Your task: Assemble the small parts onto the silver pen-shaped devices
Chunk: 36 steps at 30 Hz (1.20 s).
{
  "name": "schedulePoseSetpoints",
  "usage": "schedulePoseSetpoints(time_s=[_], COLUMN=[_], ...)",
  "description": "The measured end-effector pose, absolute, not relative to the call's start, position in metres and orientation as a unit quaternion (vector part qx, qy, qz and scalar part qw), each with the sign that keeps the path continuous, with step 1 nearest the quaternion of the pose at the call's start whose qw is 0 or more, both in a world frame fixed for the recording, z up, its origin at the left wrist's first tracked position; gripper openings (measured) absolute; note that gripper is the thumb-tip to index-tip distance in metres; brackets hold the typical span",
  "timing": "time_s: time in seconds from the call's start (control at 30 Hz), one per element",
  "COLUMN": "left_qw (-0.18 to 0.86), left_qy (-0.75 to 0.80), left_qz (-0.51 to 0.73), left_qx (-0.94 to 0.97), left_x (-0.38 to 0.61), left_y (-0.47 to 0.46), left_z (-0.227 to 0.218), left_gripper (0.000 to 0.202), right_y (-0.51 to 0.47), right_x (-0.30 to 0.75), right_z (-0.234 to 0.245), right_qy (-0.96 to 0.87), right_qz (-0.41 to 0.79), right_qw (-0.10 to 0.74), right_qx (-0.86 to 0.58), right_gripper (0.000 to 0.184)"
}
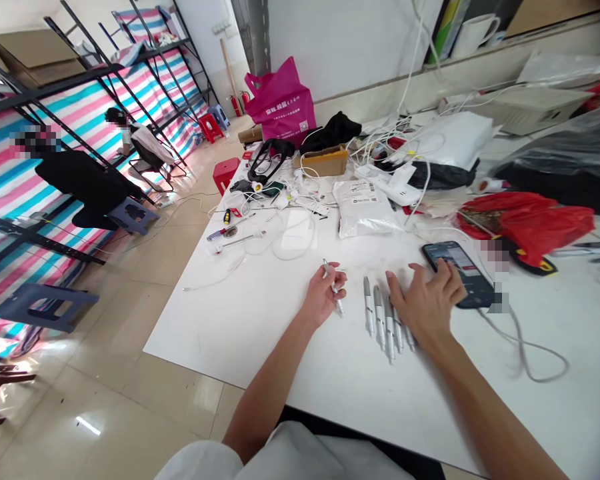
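Observation:
My left hand (325,293) is closed around a silver-white pen (339,305), its tip and tail showing past the fingers. To the right of it, several more pens (379,310) of the same look lie side by side on the white table (260,320). My right hand (427,297) is spread out with nothing gripped. Its fingers reach over a dark smartphone (473,280) with a lit screen, and fingertips appear to touch the screen. The right hand's thumb side partly covers the rightmost pens.
Behind the hands lie a white plastic parcel (363,208), tangled white cables (310,200), screwdrivers (226,230) and a red plastic bag (535,217). A grey cable (523,340) loops near the phone. A magenta bag (283,103) stands at the back. Two people sit far left.

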<state>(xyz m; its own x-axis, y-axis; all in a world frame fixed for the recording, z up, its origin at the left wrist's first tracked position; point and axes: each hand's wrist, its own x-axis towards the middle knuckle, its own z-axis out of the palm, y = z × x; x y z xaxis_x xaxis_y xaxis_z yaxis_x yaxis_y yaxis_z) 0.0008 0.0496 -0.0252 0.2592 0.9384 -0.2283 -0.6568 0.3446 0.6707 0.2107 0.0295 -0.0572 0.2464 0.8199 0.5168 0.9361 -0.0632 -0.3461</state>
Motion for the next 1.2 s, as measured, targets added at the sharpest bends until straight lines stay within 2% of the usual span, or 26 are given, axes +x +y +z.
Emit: schedulePoseSetpoints(time_s=[0.13,0.33,0.5,0.73,0.87,1.07,1.2], left_qw=[0.779,0.772,0.771,0.761,0.784,0.773,0.766], left_qy=[0.289,0.281,0.279,0.293,0.278,0.276,0.272], left_qz=[0.516,0.515,0.514,0.525,0.517,0.526,0.532], left_qx=[0.205,0.244,0.252,0.245,0.203,0.223,0.238], left_x=[0.0007,-0.0007,0.0007,0.0014,-0.0004,-0.0011,0.0002], left_y=[0.0524,0.0507,0.0487,0.0485,0.0507,0.0523,0.0504], left_z=[-0.0265,-0.0251,-0.0249,-0.0256,-0.0242,-0.0281,-0.0279], left_gripper=[0.044,0.03,0.035,0.036,0.044,0.03,0.031], right_y=[0.0297,0.0316,0.0334,0.0316,0.0318,0.0317,0.031], right_x=[0.2116,0.2124,0.2146,0.2119,0.2122,0.214,0.2142], right_z=[-0.0593,-0.0648,-0.0616,-0.0558,-0.0596,-0.0638,-0.0645], right_qy=[-0.602,-0.595,-0.631,-0.642,-0.632,-0.611,-0.6], right_qz=[-0.093,-0.09,-0.07,-0.069,-0.068,-0.053,-0.052], right_qw=[0.311,0.302,0.291,0.319,0.32,0.309,0.306], right_qx=[-0.73,-0.74,-0.716,-0.694,-0.703,-0.727,-0.738], right_gripper=[0.062,0.066,0.057,0.049,0.052,0.06,0.063])
